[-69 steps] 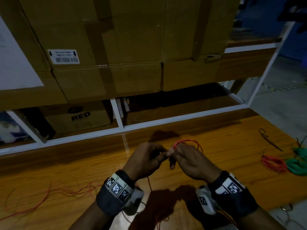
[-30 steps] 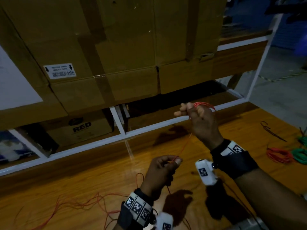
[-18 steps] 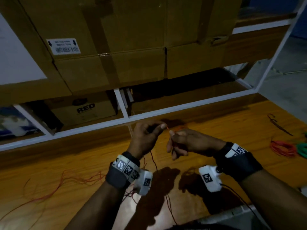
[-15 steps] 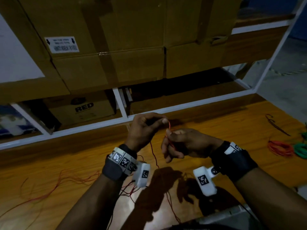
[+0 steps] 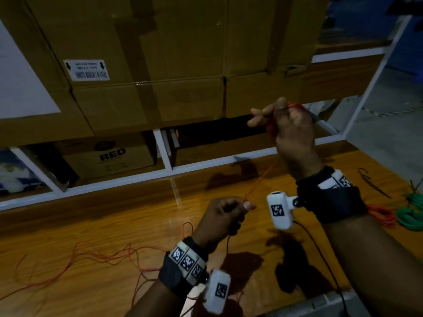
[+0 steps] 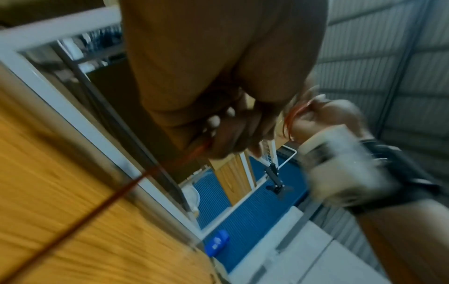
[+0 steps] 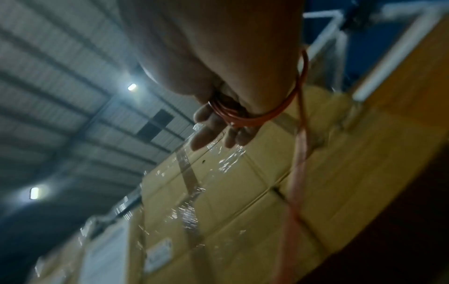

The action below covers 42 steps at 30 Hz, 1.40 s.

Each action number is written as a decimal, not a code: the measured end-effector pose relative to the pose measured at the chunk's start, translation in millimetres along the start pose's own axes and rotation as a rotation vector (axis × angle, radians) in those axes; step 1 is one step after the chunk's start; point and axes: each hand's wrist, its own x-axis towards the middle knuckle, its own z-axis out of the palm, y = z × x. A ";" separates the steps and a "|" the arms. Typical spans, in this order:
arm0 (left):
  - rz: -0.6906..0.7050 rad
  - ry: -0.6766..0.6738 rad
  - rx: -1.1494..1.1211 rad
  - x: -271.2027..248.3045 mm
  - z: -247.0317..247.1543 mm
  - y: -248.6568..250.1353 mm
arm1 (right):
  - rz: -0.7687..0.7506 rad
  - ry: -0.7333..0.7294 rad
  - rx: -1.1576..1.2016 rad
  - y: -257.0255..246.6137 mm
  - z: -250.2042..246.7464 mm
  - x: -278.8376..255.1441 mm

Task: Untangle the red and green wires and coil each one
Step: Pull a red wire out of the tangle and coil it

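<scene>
Head view | right hand (image 5: 290,131) grips red wire (image 5: 257,183) | left hand (image 5: 225,217) pinches it

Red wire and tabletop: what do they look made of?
Red wire: thin, flexible, glossy sheath, probably plastic-insulated; it holds tight loops around the right hand and catches highlights. Core not visible. Tabletop: orange-brown wood grain with shiny reflections, likely varnished wood or laminate.

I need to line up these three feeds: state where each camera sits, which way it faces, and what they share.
Head: on the head, facing forward and down at the table; both hands show.
Left wrist: along the left hand, pinching the red wire.
Right wrist: along the right hand, upward at cardboard boxes and ceiling.
Shared: all three show the red wire.
</scene>
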 end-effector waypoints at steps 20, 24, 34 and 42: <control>0.466 0.134 0.453 31.1 -65.0 68.7 | 0.695 -1.123 0.156 44.7 43.0 -92.5; 0.432 0.156 0.362 42.1 -60.0 65.2 | 0.707 -1.082 0.544 39.7 54.2 -91.7; 0.103 0.170 -0.098 19.1 -10.7 30.2 | 0.460 -0.177 0.832 8.7 64.3 -37.4; -0.010 0.037 0.322 -14.5 -21.7 5.8 | -0.079 -0.060 -0.381 63.9 43.9 -27.8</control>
